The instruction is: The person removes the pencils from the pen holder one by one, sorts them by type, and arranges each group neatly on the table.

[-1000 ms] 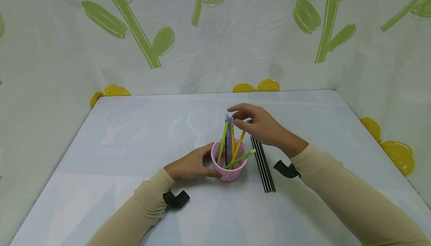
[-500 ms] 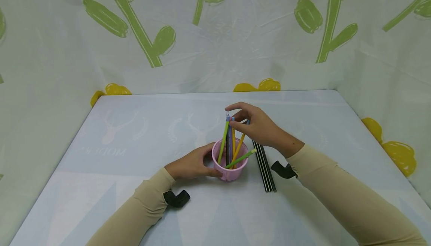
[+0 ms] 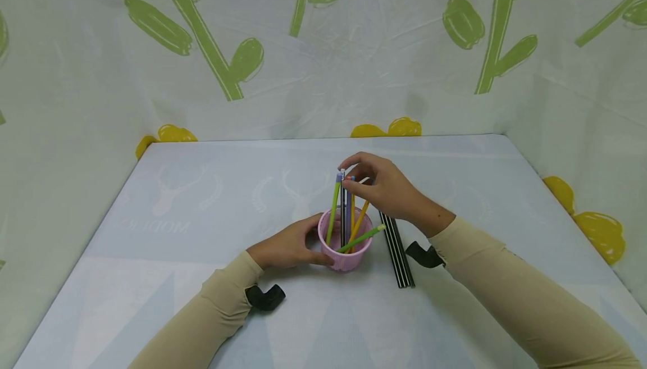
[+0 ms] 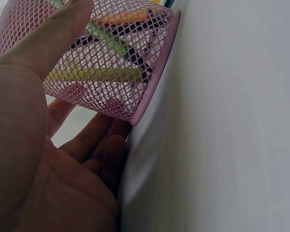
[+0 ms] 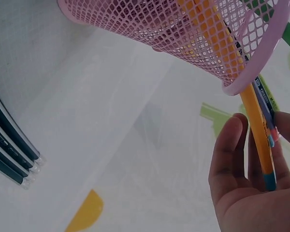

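A pink mesh pencil cup (image 3: 346, 263) stands on the table with several pencils leaning inside. My left hand (image 3: 287, 245) curls round its left side, thumb in front; the left wrist view shows the fingers (image 4: 94, 137) close against the mesh (image 4: 101, 89). Over the cup, my right hand (image 3: 386, 187) pinches the top of a black striped pencil (image 3: 342, 206) between thumb and fingertips. Around it stand a green pencil (image 3: 333, 212), a purple one (image 3: 348, 212) and orange pencils (image 3: 360, 218). Another green pencil (image 3: 365, 238) slants over the right rim. An orange pencil (image 5: 258, 130) passes by my right palm.
Several black striped pencils (image 3: 398, 256) lie side by side on the pale table, right of the cup, under my right forearm. A white curtain (image 3: 343, 77) with green plant prints hangs behind the table's back edge and along its sides.
My right hand has shifted slightly left, and its fingers have closed on the black pencil. That pencil now stands out from the others; the upright green one tips a little left. The left hand stays.
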### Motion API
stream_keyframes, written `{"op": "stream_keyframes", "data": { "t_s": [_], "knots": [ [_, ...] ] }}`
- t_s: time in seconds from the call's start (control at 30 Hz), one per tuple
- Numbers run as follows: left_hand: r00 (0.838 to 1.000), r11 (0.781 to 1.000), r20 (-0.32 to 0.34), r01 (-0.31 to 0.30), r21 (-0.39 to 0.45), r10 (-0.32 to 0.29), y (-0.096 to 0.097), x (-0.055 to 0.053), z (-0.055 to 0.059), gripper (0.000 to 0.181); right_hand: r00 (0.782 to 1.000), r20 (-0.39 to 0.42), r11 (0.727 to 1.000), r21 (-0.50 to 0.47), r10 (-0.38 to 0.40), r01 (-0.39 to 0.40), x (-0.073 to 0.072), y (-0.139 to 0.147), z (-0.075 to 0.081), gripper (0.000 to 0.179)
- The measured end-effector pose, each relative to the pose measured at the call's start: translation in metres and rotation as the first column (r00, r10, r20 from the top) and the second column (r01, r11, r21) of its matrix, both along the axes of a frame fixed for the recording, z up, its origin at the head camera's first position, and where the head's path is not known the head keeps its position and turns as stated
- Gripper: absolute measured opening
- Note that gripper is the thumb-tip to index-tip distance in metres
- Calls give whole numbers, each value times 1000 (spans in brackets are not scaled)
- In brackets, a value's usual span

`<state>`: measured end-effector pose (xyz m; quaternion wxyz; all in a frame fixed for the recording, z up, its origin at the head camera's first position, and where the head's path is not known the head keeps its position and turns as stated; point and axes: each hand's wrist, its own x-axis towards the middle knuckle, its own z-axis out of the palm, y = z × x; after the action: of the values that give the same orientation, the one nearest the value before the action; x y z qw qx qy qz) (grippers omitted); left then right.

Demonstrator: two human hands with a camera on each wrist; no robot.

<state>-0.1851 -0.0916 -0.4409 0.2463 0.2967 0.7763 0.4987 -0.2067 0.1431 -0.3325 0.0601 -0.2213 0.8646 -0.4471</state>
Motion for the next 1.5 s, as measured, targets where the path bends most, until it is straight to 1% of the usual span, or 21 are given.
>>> {"op": "stream_keyframes", "data": {
  "t_s": [0.23,0.47,0.67,0.9,1.0,1.2,1.37,1.43,1.5],
  "knots": [
    [1000,1000,3,-1,5,1,1,-1,-2,80,999,-40,1000,-24,10,-11,0,0,2,25],
    [1000,1000,-3,10,20,-10,1,-1,-2,78,991,-131,995,-90,20,-32,1,3,1,24],
    [1000,1000,-6,14,22,-13,1,-1,-2,79,983,-183,996,-87,-7,-9,4,5,4,20],
    [1000,1000,-22,6,10,-5,1,-1,-1,81,979,-203,989,-146,5,-36,7,11,8,18],
    [1000,1000,-15,0,2,0,1,-1,0,81,977,-211,984,-173,-9,-29,10,13,10,20],
    [1000,1000,0,-10,-7,10,1,0,0,81,970,-238,963,-270,-46,-21,17,17,19,24],
    [1000,1000,4,-19,-17,19,1,0,1,81,968,-246,939,-341,-51,-37,19,22,26,25],
    [1000,1000,5,-21,-19,21,1,1,1,82,967,-249,924,-379,-47,-53,21,23,28,25],
    [1000,1000,3,-20,-16,20,1,0,0,82,967,-250,901,-428,-44,-70,21,25,29,26]
  ]
}}
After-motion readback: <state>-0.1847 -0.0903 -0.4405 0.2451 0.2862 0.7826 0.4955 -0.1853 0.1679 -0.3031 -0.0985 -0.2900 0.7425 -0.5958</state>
